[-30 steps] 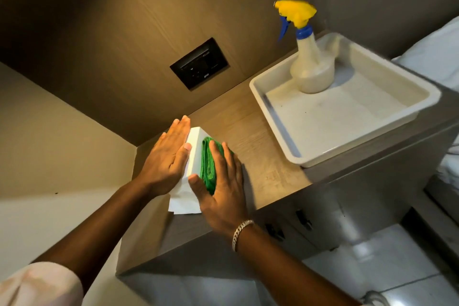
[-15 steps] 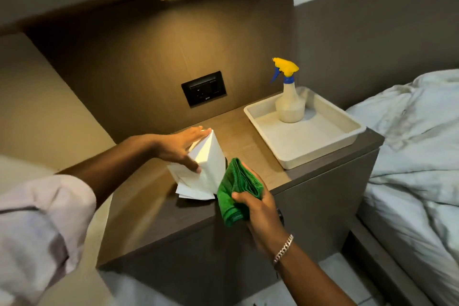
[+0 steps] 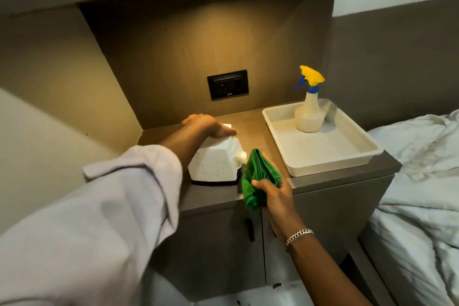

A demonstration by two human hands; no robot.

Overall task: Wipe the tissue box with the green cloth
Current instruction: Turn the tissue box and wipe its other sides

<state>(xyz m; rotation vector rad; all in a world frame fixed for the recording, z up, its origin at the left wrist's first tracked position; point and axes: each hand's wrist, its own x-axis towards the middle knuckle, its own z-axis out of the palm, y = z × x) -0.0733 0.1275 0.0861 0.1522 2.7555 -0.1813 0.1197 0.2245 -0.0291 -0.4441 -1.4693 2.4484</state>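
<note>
Tissue box (image 3: pixel 214 161) is being steadied on bench (image 3: pixel 216 196) by left hand (image 3: pixel 206 125), grip resting on top; green cloth (image 3: pixel 258 179) is being clutched just right by right hand (image 3: pixel 275 194).

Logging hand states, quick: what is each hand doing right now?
Left hand: resting on top of the tissue box, fingers curled over its far edge.
Right hand: closed on the folded green cloth, just beside the box.
</note>
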